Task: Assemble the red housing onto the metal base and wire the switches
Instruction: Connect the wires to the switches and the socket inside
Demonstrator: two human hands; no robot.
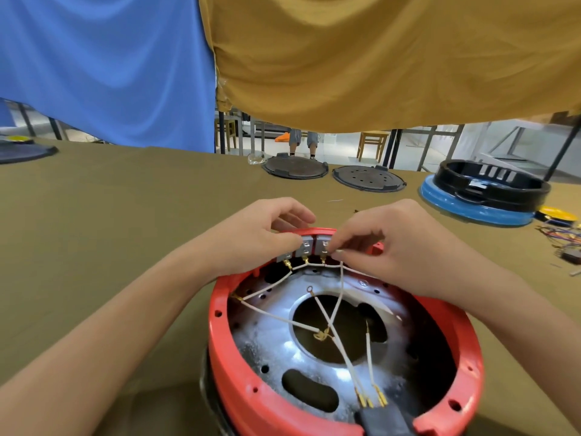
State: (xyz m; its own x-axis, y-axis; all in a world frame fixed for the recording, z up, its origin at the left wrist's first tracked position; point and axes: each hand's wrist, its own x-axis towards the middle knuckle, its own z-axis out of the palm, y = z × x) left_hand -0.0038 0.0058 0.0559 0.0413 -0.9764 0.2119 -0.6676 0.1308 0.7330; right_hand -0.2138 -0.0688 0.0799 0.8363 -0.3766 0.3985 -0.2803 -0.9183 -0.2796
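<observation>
Red housing (345,388) seated on metal base (276,350); switches (309,248) at housing far rim. Your left hand (254,239) grips switch block; right hand (390,243) pinches white wire (341,278) just right of switches, terminals pointing toward you.

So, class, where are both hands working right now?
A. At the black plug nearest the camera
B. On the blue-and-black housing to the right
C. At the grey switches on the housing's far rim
C: the left hand and right hand both pinch at the grey switches on the far rim of the red housing.
</observation>
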